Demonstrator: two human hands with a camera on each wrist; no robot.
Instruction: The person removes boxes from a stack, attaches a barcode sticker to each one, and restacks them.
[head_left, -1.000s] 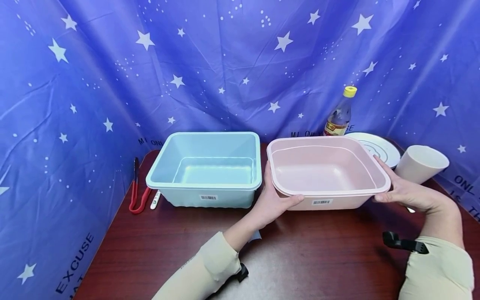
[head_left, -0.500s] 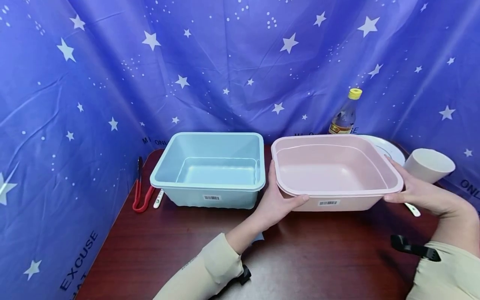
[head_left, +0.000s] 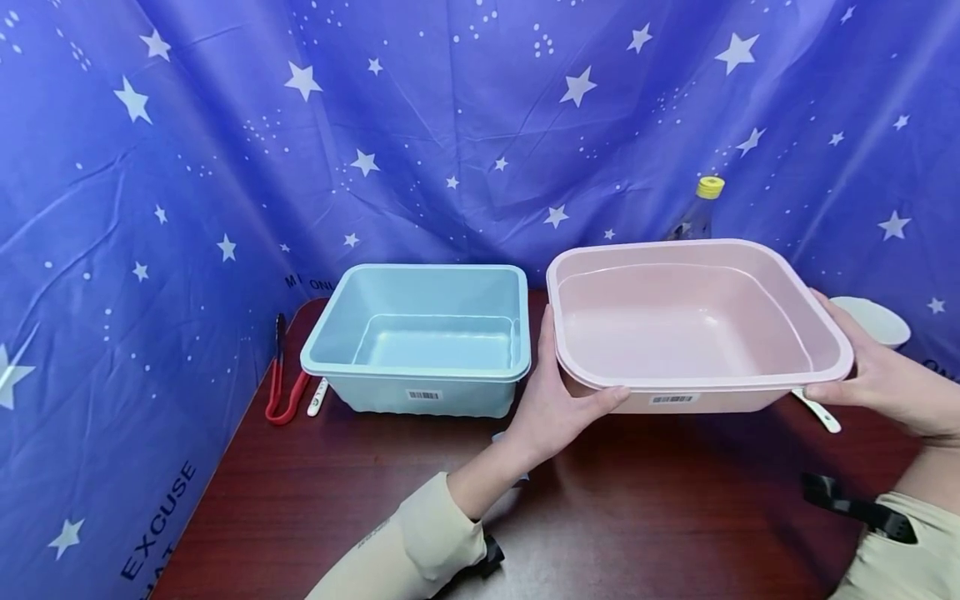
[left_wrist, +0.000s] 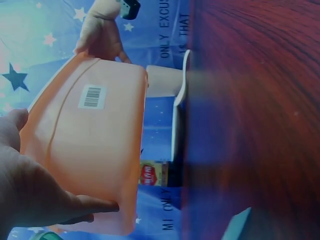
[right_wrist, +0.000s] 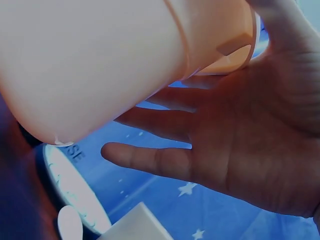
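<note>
Both hands hold a pink plastic basin (head_left: 667, 287) by its two ends, raised off the table. My left hand (head_left: 551, 408) grips the left end, thumb along the front under the rim. The right hand (head_left: 873, 375) supports the other end, its thumb at the front corner and its fingers spread along the end wall in the right wrist view. A gap between the basin's underside and the tabletop shows in the left wrist view. Nothing lies inside the basin. To its left stands a similar light blue basin (head_left: 465, 396), also with nothing in it.
Behind the pink basin are a yellow-capped bottle (head_left: 705, 217) and a white plate (right_wrist: 75, 185). A white cup (head_left: 877, 321) and a spoon (head_left: 823, 414) sit right. Red-handled tongs (head_left: 281, 400) and a white handle (head_left: 317, 398) lie left. A bluish piece (head_left: 521, 479) is under the left wrist.
The pink basin has risen and shifted right in both hands, now hiding the plate and more of the bottle and cup in the head view. The blue basin stays in place.
</note>
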